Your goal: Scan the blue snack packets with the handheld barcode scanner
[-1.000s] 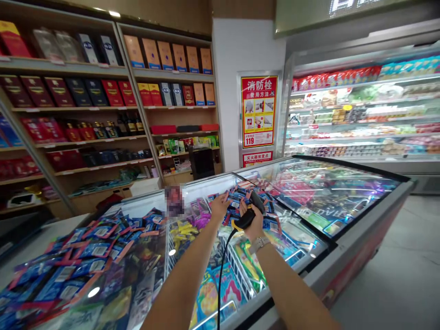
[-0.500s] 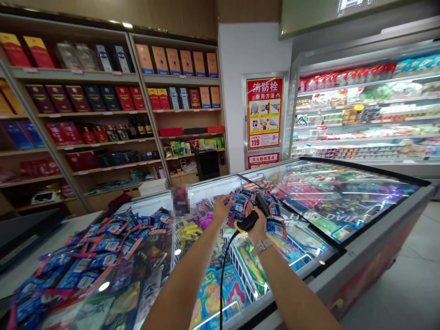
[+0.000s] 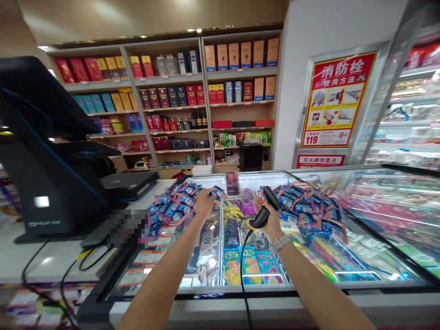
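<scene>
My right hand (image 3: 273, 225) is wrapped round a black barcode scanner (image 3: 260, 218) with yellow trim, its head pointing up and away. A black cord hangs from the grip. My left hand (image 3: 204, 204) is closed over the right edge of the left pile of blue-and-pink packets (image 3: 177, 201), pinching a small blue packet (image 3: 217, 192) by its near end. A second pile of like packets (image 3: 302, 204) lies right of the scanner. Both piles rest on the glass top of a chest freezer (image 3: 256, 294).
Left stands a black checkout terminal (image 3: 51, 183) on a white counter (image 3: 62, 263) with loose cables. Shelves (image 3: 172, 108) of boxed bottles line the back wall. Bagged goods show through the freezer glass. A red fire-hydrant sign (image 3: 338, 101) hangs at right.
The view has turned left, bringing in the terminal. My left hand has moved from the right pile to the left one, with a packet in it. My right hand still grips the scanner.
</scene>
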### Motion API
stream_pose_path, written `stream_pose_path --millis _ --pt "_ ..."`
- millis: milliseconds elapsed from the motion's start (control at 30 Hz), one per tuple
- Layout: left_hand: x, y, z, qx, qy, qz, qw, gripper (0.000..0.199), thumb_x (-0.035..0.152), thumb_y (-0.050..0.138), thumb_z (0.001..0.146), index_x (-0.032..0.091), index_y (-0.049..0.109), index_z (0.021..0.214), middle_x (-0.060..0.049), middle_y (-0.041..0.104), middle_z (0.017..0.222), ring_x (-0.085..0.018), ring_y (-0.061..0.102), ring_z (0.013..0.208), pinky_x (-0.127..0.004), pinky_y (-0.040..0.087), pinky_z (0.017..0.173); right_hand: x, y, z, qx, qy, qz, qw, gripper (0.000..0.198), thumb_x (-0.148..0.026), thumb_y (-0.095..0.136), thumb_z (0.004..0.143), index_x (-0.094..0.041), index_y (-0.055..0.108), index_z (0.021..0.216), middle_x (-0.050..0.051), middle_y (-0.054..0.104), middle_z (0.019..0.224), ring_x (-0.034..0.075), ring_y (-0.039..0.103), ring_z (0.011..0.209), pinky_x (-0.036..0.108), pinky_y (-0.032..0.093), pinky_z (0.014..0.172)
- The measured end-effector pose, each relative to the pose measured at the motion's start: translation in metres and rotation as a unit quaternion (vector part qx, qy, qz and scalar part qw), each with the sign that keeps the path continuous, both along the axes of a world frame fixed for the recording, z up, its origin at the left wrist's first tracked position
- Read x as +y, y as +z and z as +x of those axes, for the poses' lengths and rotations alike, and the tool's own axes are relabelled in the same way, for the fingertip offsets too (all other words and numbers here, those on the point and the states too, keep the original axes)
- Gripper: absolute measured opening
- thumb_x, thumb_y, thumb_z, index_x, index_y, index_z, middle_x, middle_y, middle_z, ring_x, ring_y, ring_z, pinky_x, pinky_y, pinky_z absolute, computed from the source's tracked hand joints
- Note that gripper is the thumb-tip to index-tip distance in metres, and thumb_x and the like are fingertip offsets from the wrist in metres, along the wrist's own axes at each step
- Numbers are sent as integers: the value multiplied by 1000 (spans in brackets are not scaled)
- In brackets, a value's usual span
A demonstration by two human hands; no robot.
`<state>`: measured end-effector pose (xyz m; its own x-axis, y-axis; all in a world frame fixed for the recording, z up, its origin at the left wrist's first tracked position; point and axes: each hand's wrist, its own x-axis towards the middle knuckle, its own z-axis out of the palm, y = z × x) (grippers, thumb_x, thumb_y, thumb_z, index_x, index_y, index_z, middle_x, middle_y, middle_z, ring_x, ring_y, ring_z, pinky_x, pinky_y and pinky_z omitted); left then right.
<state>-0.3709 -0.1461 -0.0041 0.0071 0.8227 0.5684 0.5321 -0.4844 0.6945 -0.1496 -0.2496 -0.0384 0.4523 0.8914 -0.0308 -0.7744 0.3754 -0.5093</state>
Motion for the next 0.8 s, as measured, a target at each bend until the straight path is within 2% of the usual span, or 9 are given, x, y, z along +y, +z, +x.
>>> stream_pose_path --millis 100,200,300,400,500,600,700,800 --pt "-7 -6 -54 71 85 0 994 23 14 61 78 18 73 96 -11 71 104 -29 61 110 -45 45 100 11 1 -54 -12 76 -25 997 12 -12 69 70 -20 64 78 5 77 86 19 74 89 25 61 78" --pt "-18 -11 -97 125 166 13 978 28 14 58 79 16 71 104 -13 68 111 -30 58 114 -43 42 101 20 3 -103 -36 143 -31 989 14 -12 72 69 -20 67 79 5 77 84 18 74 87 25 61 76" --pt "-28 -14 -130 149 264 8 953 36 19 56 83 18 65 118 -15 61 124 -31 52 120 -44 41 100 27 3 -146 -54 193 -50 978 14 -14 75 67 -19 68 78 5 76 81 17 74 83 23 60 74" --pt "-35 -17 -152 152 323 -54 932 39 28 57 85 19 61 123 -17 61 125 -36 50 120 -50 41 95 32 -1 -184 -56 231 -61 969 14 -15 76 66 -17 67 76 4 75 77 17 74 82 23 59 73" --pt "-40 -20 -164 159 311 -96 932 36 33 61 84 17 65 116 -18 64 119 -38 51 118 -52 40 94 34 -9 -210 -53 249 -58 965 13 -16 76 66 -18 66 75 5 75 80 18 73 86 24 59 76" --pt "-43 -20 -166 136 272 -60 951 29 28 66 80 17 68 107 -16 67 116 -35 53 118 -49 38 98 34 -18 -219 -65 261 -62 961 13 -19 75 68 -19 67 77 6 76 86 19 73 89 26 59 75" --pt "-44 -16 -158 59 188 -15 980 21 19 65 79 19 70 99 -11 71 107 -29 61 108 -43 42 97 34 -20 -215 -51 255 -57 964 13 -19 75 67 -19 68 78 5 76 89 18 72 91 25 59 76" --pt "-39 -14 -138 -40 90 -9 995 17 17 68 74 20 71 90 -7 74 96 -25 66 97 -38 47 93 34 -18 -203 -41 220 -45 974 20 -18 76 62 -20 69 80 1 75 85 15 72 84 23 58 74"
